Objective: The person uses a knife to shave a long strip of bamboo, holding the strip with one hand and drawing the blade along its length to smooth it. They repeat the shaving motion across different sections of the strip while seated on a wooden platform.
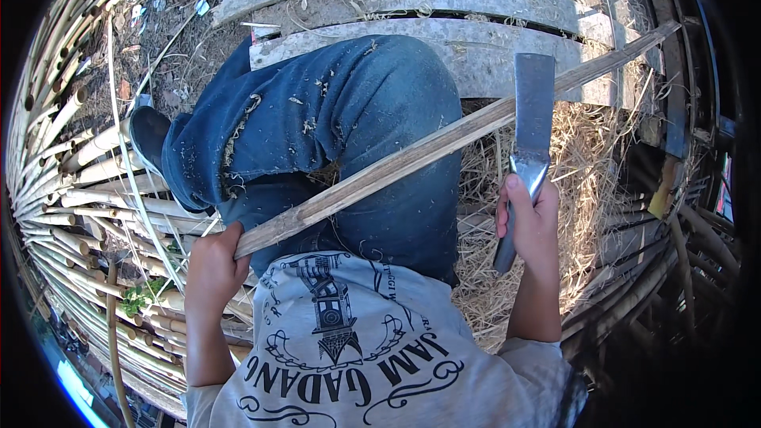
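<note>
My left hand (pixel 214 265) is closed round the lower end of a long split bamboo strip (pixel 380 173). The strip slants across my lap, passes behind the blade and reaches far out to the right. In my right hand (pixel 529 214) is a short machete (pixel 535 103) with a broad, square-ended steel blade. Its blade points away from me, and my fingers wrap its dark handle. Whether the blade touches the strip, I cannot tell. My bent legs in blue jeans (pixel 396 87), dotted with shavings, lie under the strip.
Many cut bamboo poles (pixel 71 222) are stacked along the left. Weathered wooden planks (pixel 476 0) lie ahead, with gaps between them. Pale shavings (pixel 483 293) cover the ground at my right. Dark poles and boards (pixel 674 111) line the right edge.
</note>
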Demonstrator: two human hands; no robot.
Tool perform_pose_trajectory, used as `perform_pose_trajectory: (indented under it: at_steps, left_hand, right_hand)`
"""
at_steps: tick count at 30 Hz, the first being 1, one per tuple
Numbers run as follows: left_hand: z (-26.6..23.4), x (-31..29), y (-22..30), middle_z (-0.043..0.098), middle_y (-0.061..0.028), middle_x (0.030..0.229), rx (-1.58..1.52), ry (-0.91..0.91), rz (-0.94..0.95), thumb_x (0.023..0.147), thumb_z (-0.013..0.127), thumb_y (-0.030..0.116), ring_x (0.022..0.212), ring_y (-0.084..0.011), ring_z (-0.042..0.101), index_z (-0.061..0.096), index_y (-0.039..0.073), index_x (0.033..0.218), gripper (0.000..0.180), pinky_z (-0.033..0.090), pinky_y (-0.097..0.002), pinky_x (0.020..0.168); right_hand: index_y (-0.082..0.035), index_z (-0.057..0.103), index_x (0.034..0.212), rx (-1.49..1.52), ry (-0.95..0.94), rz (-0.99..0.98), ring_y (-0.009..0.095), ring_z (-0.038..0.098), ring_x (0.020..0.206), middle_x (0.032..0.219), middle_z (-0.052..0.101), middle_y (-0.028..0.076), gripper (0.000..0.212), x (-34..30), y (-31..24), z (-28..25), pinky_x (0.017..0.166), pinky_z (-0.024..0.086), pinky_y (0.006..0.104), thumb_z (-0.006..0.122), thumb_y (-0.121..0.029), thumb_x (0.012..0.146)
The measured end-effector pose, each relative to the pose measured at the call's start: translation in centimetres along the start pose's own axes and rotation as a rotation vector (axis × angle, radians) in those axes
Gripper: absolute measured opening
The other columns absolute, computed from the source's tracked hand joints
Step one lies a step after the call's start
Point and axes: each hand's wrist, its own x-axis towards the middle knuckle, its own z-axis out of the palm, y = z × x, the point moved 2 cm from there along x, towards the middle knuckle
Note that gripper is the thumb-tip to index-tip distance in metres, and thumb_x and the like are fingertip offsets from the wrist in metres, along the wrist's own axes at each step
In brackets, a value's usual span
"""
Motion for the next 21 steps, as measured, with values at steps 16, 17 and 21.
perform_pose_trajectory:
  at_steps: [16,17,21]
  left_hand:
    - [0.2,-0.3,0.2,0.053,-0.0265,0.065,-0.074,-0.025,-0.095,0.069,0.058,0.002,0.066,-0.0465,0.054,0.053,-0.004,0.081,0.015,0.040,-0.0488,0.060]
    - [0.3,-0.2,0.2,0.053,-0.0265,0.065,-0.081,-0.023,-0.096,0.069,0.058,0.002,0.066,-0.0465,0.054,0.053,-0.004,0.081,0.015,0.040,-0.0488,0.060]
    - [0.6,-0.4,0.6,0.053,-0.0264,0.064,-0.108,-0.023,-0.107,0.069,0.058,0.002,0.066,-0.0465,0.054,0.052,-0.004,0.080,0.014,0.040,-0.0489,0.059]
  right_hand:
    - [-0.003,0.053,0.074,-0.064,0.096,-0.048,0.009,0.047,0.040,0.053,0.050,0.004,0.032,0.7,-0.2,-2.0,0.036,0.037,0.0220,0.053,-0.025,0.097]
    - [-0.003,0.053,0.074,-0.026,0.111,-0.058,0.009,0.047,0.040,0.053,0.050,0.004,0.033,1.1,-0.3,-2.4,0.037,0.038,0.0221,0.053,-0.025,0.098]
    - [-0.003,0.051,0.076,-0.092,0.024,-0.086,0.009,0.047,0.040,0.052,0.049,0.004,0.033,0.2,0.6,0.0,0.037,0.038,0.0230,0.051,-0.027,0.098]
